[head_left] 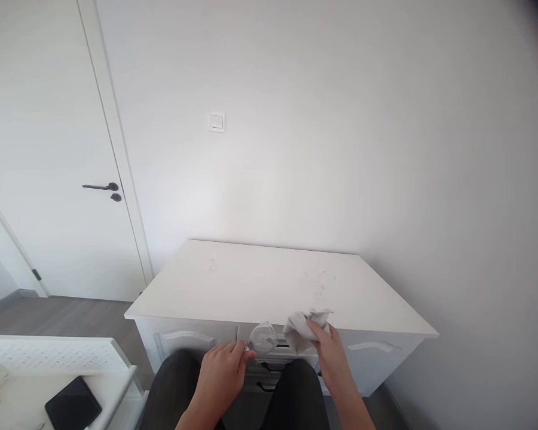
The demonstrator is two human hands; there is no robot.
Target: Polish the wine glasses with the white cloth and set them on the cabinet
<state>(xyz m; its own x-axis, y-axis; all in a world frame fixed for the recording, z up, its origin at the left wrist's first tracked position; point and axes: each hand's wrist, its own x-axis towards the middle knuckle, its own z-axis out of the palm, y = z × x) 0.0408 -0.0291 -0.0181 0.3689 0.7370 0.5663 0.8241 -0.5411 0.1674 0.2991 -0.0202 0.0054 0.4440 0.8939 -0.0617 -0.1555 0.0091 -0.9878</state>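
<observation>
My left hand point(224, 367) is closed around the stem of a clear wine glass point(263, 339). The glass is tilted on its side, its bowl pointing right, in front of the cabinet's front edge. In my right hand point(327, 346) a crumpled light grey cloth point(299, 329) is gripped, its loose folds hanging to the left. Cloth and glass are close together with a small gap between them. The foot of the glass is hidden by my left hand.
A white cabinet point(251, 280) with dark drawer handles stands against the wall, with small wet-looking marks on its top. At lower left, a white desk point(22, 394) holds a black flat object point(73, 404). A door point(49, 149) is at left, a light switch point(216, 122) above the cabinet.
</observation>
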